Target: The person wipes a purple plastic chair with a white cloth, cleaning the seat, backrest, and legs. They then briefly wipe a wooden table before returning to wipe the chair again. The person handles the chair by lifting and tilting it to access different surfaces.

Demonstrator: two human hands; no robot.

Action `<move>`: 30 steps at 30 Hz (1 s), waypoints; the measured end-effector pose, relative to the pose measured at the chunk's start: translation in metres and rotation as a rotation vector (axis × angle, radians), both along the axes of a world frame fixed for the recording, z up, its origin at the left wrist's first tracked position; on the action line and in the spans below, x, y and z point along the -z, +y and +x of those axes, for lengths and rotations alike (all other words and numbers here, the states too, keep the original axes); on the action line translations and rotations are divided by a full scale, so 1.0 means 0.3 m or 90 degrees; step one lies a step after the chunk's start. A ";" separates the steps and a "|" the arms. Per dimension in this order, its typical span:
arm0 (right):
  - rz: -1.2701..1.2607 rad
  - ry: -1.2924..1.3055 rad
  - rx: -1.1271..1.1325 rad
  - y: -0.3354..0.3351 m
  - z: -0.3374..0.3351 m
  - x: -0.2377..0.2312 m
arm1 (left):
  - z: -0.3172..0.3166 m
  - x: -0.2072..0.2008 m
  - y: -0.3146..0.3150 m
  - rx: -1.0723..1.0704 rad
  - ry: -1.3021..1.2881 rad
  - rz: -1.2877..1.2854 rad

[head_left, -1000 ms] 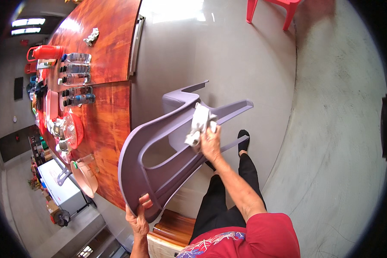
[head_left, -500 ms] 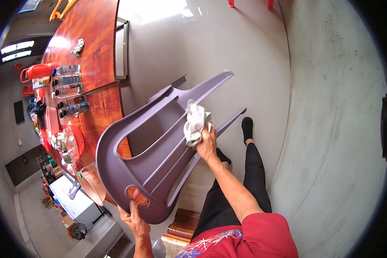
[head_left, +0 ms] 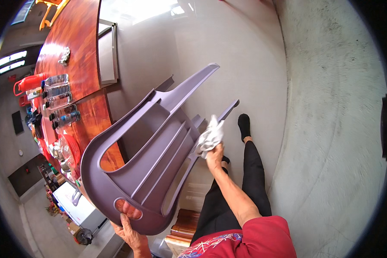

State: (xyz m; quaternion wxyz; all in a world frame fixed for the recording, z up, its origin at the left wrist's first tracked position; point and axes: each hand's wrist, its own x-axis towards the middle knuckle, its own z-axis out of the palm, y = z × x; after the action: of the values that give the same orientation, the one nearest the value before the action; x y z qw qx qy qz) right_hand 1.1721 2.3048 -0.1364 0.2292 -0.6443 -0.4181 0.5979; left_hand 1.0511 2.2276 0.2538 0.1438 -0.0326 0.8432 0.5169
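Note:
A purple-grey plastic armchair (head_left: 159,142) is tilted in front of me, its legs pointing away toward the far right. My left hand (head_left: 131,232) grips the top of its backrest beside the oval handle hole, thumb over the edge. In my right hand (head_left: 215,157) is a crumpled whitish cloth (head_left: 210,136), close to the chair's right side near the armrest and leg. Whether the cloth touches the plastic there, I cannot tell.
Left of the chair runs a glossy reddish wooden table (head_left: 84,56) with several clear bottles (head_left: 58,94), a red jug (head_left: 30,83), a red basket (head_left: 73,148) and another crumpled cloth (head_left: 64,56). A grey wall (head_left: 331,129) rises at right. A wooden stool-like piece (head_left: 185,223) stands near my legs.
My right hand with the cloth has moved right and slightly nearer, from the seat area to the chair's right side. The chair has shifted a little left and nearer in the view.

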 end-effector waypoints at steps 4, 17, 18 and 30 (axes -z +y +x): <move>-0.035 -0.195 0.098 0.155 0.042 0.094 | -0.003 -0.009 0.013 -0.015 -0.011 -0.016; -0.068 -0.148 -0.128 0.363 0.027 0.286 | -0.051 -0.017 0.089 -0.032 -0.002 -0.074; -0.084 -0.129 -0.155 0.328 0.015 0.227 | -0.046 -0.018 0.095 -0.049 0.000 -0.087; -0.393 0.052 -0.433 0.214 -0.120 -0.528 | -0.160 -0.091 0.255 0.063 -0.119 0.030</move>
State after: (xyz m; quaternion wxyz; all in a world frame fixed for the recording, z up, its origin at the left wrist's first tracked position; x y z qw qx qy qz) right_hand 1.1360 2.3691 0.0220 -0.1660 -0.4846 -0.3984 0.7608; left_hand 1.0031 2.3041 0.2811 0.2476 -0.0357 0.8146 0.5233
